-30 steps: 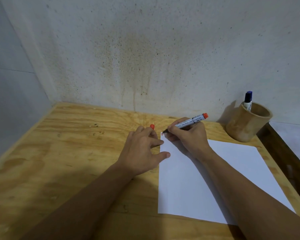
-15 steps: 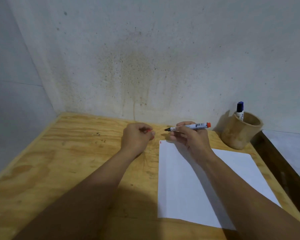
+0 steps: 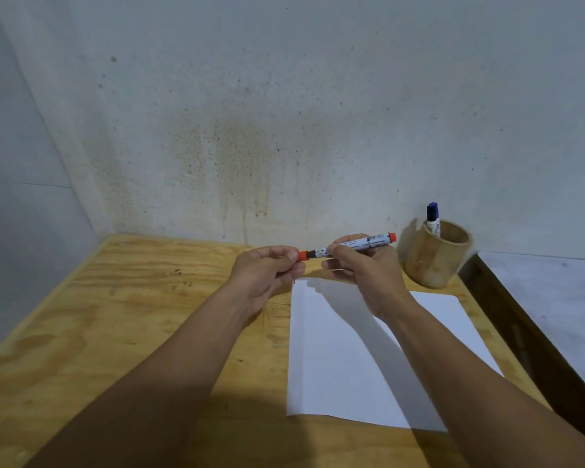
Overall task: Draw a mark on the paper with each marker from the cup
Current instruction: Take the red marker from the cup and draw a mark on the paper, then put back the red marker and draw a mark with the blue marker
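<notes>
My right hand (image 3: 365,275) grips a red marker (image 3: 358,246) by its white barrel and holds it level above the far edge of the white paper (image 3: 352,359). My left hand (image 3: 267,271) pinches the red cap (image 3: 302,255), which sits over the marker's tip end. A small red mark (image 3: 294,282) shows at the paper's far left corner. A blue-capped marker (image 3: 433,219) stands upright in the wooden cup (image 3: 434,256) at the far right.
The plywood table (image 3: 115,315) ends at a stained wall behind and a wall on the left. A dark gap and a pale surface (image 3: 554,298) lie beyond the table's right edge.
My right hand lifted the red marker off the paper after leaving a small red mark. My left hand raised the cap and brought it onto the marker's tip.
</notes>
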Motion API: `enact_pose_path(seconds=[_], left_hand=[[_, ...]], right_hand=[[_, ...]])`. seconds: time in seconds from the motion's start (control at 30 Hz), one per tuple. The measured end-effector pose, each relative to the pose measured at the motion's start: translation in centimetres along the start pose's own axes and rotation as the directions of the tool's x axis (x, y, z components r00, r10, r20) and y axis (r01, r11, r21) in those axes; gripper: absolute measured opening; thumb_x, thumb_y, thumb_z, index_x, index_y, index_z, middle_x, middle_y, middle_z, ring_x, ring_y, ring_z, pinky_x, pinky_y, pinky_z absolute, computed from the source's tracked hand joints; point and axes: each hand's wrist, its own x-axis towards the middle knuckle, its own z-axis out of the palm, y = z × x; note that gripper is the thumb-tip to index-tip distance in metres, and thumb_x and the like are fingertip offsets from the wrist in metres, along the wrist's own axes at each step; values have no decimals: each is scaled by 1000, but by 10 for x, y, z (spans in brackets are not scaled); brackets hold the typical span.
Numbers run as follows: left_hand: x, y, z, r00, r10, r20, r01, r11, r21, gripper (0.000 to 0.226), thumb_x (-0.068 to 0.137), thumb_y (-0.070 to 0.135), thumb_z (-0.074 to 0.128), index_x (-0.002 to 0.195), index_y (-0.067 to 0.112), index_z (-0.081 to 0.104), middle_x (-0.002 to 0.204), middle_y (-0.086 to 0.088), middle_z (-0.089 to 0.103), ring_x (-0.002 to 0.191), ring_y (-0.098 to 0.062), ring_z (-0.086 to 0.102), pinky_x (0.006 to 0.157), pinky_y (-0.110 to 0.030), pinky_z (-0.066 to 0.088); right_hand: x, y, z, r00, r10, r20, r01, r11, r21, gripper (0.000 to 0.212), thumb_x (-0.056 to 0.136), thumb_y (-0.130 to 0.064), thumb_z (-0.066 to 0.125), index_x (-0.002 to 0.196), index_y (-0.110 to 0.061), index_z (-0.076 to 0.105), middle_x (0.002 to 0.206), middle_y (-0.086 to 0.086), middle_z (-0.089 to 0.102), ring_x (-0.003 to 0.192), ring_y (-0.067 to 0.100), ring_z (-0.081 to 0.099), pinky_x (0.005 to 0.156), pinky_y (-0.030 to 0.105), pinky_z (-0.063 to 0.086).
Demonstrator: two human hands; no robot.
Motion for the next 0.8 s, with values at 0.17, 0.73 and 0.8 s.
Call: enact_pose_path(seconds=[0.17,0.73,0.8], left_hand=[[-10,2,19,999,36,11,-37,999,21,2,79,-8,66,80,-6,68,77,-17,67,58,-18,68,54,-18,56],[-15,-22,133,936,311,167,-353,801,483,32,72,29,79,99,14,72,93,-1,69,79,-17,63,74,-31,52],[-10,-26,144,903,358,238,-424,656,624,28,76,27,75,101,13,72,99,-3,71,83,-20,64,82,-32,51]], right_hand=[[-4,-6,-10,1000,-14,-8,14,999,-52,13,83,-12,75,88,0,73,83,15,76,62,16,69,53,22,51],[16,-71,-124,968,51,-246,-122,952,-281,27,102,-20,47,101,4,59,91,21,70,78,30,72,68,40,60],[21,-89,-148,959,72,-275,-207,840,-502,24,103,-18,45,105,4,55,87,21,66,76,33,71,71,43,62]])
